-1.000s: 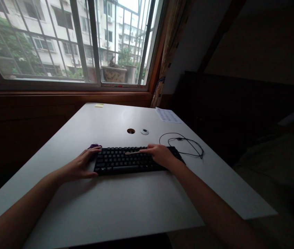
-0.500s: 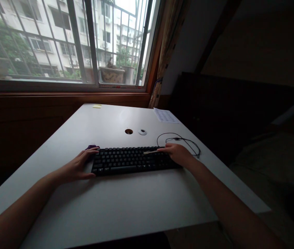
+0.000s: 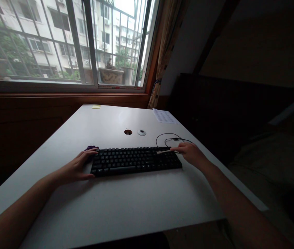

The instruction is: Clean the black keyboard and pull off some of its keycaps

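A black keyboard (image 3: 134,162) lies lengthwise across the white desk. My left hand (image 3: 81,166) grips its left end, thumb at the near corner and fingers at the far one. Above the number keys at the right end, my right hand (image 3: 191,154) is closed around a thin, pale, brush-like stick (image 3: 164,151). The tip of this stick points left, at or just over the keys; contact is too small to tell, and so is the exact kind of tip. Just behind my left fingertips sits a small purple object (image 3: 91,148), partly hidden.
A black cable (image 3: 162,135) lies coiled behind the keyboard's right end. Farther back on the desk (image 3: 126,200) are a round hole (image 3: 128,132), a white ring-shaped cover (image 3: 141,132), a printed sheet (image 3: 165,116) and yellow sticky notes (image 3: 96,107). A barred window (image 3: 110,45) stands beyond.
My right hand has moved right with the brush-like stick, from the middle-right keys to the right-hand key block. My left hand stays on the keyboard's left end.
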Demonstrator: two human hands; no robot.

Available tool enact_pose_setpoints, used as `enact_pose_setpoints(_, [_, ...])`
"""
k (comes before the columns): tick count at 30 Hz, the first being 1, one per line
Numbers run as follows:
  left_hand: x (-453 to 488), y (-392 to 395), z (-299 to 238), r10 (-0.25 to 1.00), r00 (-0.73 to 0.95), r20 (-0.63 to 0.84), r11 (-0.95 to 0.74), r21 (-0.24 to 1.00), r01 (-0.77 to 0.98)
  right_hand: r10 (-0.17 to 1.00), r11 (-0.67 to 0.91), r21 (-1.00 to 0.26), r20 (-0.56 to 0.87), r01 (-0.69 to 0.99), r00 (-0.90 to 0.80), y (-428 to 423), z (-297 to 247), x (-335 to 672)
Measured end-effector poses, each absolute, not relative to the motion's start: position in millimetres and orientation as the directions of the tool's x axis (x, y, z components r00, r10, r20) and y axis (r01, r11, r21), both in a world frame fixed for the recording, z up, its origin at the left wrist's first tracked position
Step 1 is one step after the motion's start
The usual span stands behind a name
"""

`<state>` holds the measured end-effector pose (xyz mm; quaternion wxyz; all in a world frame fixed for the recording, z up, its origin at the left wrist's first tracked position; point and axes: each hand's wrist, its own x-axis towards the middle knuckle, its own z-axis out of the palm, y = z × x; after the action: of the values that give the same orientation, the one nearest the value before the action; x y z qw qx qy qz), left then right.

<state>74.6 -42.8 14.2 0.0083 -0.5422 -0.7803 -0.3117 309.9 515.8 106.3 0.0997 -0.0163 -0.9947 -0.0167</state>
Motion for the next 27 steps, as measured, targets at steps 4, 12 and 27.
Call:
enact_pose_setpoints(4, [74.7, -43.1, 13.9, 0.837, -0.421, 0.349, 0.221, 0.488, 0.844, 0.105, 0.994, 0.019, 0.205, 0.111, -0.973, 536.4, 103.7, 321.8])
enact_pose_setpoints(12, [72.9, -43.6, 11.6, 0.841, -0.408, 0.357, 0.216, 0.469, 0.856, 0.245, 0.966, -0.137, 0.237, 0.218, -0.94, 579.5, 88.9, 345.0])
enact_pose_setpoints(27, [76.8, -41.2, 16.6, 0.823, -0.402, 0.401, 0.197, 0.462, 0.865, 0.378, 0.857, -0.489, 0.384, 0.162, -0.842, 570.2, 71.6, 350.3])
